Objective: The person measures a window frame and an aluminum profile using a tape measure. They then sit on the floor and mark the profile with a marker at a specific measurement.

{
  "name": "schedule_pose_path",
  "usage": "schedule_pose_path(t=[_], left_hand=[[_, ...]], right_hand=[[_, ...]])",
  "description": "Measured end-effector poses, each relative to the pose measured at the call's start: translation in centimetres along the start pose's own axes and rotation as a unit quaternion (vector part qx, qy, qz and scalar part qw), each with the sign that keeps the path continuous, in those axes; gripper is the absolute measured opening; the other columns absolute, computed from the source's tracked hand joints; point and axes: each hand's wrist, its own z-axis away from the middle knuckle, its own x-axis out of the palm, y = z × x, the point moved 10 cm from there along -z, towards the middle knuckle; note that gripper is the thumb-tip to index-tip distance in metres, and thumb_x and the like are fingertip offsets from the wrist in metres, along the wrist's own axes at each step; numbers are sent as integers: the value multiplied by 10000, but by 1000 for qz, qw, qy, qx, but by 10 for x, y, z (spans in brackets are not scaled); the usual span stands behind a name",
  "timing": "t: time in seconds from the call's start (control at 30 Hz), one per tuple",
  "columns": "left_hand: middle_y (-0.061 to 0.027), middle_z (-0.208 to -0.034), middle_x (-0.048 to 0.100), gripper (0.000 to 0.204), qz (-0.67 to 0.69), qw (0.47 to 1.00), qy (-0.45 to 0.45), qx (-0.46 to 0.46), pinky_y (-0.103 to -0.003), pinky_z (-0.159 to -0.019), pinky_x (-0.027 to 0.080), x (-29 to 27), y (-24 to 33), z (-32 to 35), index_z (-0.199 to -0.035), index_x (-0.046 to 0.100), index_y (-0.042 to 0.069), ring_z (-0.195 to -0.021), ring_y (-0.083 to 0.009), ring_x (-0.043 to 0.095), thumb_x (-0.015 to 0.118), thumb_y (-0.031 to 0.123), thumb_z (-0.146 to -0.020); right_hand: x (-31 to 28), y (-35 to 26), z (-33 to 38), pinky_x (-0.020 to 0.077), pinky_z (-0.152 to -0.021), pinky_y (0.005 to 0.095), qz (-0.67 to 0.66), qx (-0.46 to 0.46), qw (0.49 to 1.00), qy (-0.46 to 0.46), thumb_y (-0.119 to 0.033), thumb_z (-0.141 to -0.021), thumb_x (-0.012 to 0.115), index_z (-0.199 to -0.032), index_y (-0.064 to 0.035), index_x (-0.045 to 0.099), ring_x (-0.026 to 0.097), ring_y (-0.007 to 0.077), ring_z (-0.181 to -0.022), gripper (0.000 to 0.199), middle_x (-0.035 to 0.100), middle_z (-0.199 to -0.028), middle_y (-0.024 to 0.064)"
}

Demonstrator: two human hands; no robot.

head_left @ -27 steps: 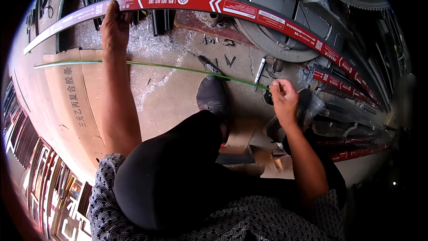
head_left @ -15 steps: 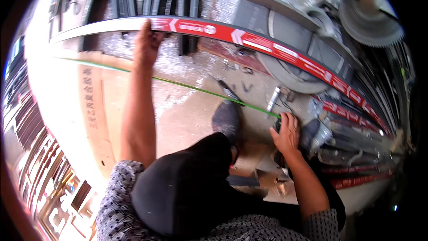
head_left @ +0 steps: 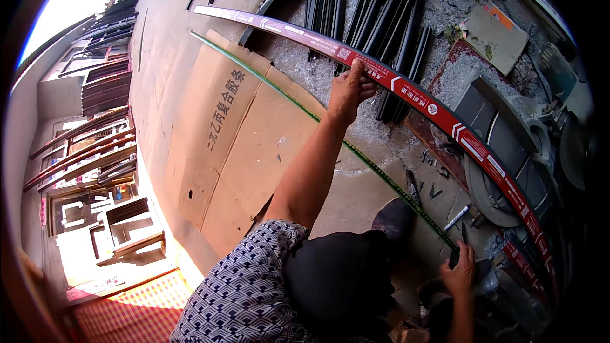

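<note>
My left hand is closed on a long, slim metal profile faced with red and white printed film. The profile spans from upper left to lower right, and my thumb lies on its film. Below it, a green tape measure blade stretches out over the cardboard, passing under my left forearm. My right hand is closed around the dark tape measure case at the blade's lower right end. A thin dark stick-like thing stands up by those fingers; its kind is unclear.
Flattened cardboard lies on the floor at left. Several dark profiles lie beyond the held one. A grey cutting machine with a toothed round blade stands at right. A white marker-like tube and small scraps lie near my shoe.
The view has swung left, so the profile, tape and both hands now appear farther right and lower. My left hand still grips the profile, and the tape stays extended.
</note>
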Motion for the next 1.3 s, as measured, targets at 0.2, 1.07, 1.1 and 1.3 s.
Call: schedule_pose_path(t=[0.2, 1.07, 1.1, 1.3], left_hand=[[-86, -871, 708, 579, -225, 970, -68, 54, -287, -685, 522, 22, -2, 45, -985, 658, -3, -755, -168, 651, 532, 560, -1038], [-123, -958, 708, 220, -632, 587, -277, 424, -425, -934, 525, 188, 64, 128, -976, 726, 64, -1000, -310, 688, 762, 168, -786], [-120, -972, 707, 224, -625, 581, -282, 438, -422, -942, 523, 190, 65, 126, -976, 735, 63, -1006, -312, 687, 766, 178, -787], [-124, -1018, 693, 227, -636, 578, -297, 415, -414, -937, 527, 185, 52, 111, -985, 740, 55, -1040, -309, 666, 758, 194, -806]], right_hand=[[-61, -24, -10, 484, -965, 488, -38, -17, 999, 3, -64, -754, 671, -1295, 3, 576, 600, 451, -1111, 554, 620, -1153, 243], [-186, 3, -57, 493, -894, 323, -79, -19, 994, 71, -3, -751, 579, -1235, 51, 654, 629, 192, -941, 494, 687, -1086, 143], [-187, 0, -58, 491, -912, 328, -81, 2, 995, 59, -8, -753, 580, -1237, 51, 654, 637, 204, -960, 493, 690, -1096, 148], [-188, 12, -65, 447, -1048, 363, -76, -16, 994, 75, -32, -764, 590, -1238, 58, 654, 647, 279, -1135, 486, 696, -1181, 184]])
